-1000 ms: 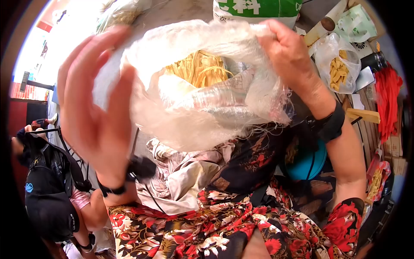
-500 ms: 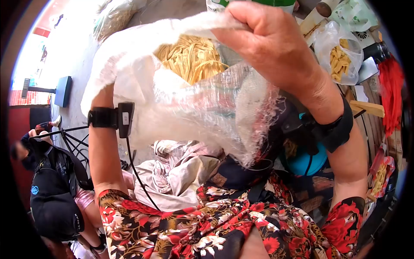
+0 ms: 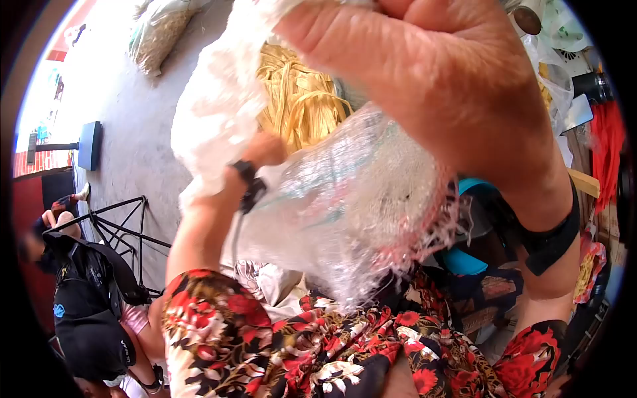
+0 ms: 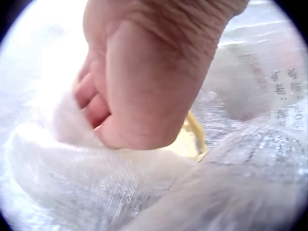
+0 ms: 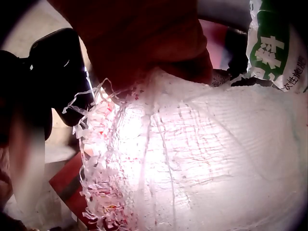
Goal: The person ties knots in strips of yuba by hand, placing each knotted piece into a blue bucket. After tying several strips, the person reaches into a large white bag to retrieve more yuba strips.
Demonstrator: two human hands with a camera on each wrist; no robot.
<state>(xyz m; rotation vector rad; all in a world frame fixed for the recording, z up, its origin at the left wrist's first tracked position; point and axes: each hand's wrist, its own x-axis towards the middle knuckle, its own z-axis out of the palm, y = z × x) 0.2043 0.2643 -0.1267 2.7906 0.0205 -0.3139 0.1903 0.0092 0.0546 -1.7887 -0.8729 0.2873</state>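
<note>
A white woven plastic sack (image 3: 332, 205) with a frayed edge hangs in front of me, its mouth wide. Dried yellow strips (image 3: 298, 99) lie inside, bundled lengthwise. My right hand (image 3: 458, 86) grips the sack's rim high up, close to the head camera; the right wrist view shows the fraying below that hand. At the left of the mouth, my left hand (image 3: 267, 150) is low against the bunched white rim. In the left wrist view its curled fingers (image 4: 96, 108) pinch a fold of the sack, and a little yellow shows behind the palm.
A filled sack (image 3: 159, 33) lies on the grey floor behind. Black metal legs (image 3: 126, 222) and a seated person in dark clothes (image 3: 86, 312) are at left. At right are a blue tub (image 3: 464, 262), a red bundle (image 3: 605, 152) and a wooden stick (image 3: 584, 182). A green-and-white bag (image 5: 272, 48) stands beyond.
My left hand went from raised and spread, to behind the sack's left side, then down to the mouth. My right hand rose nearer the camera, lifting the rim; the sack's left side bunched up.
</note>
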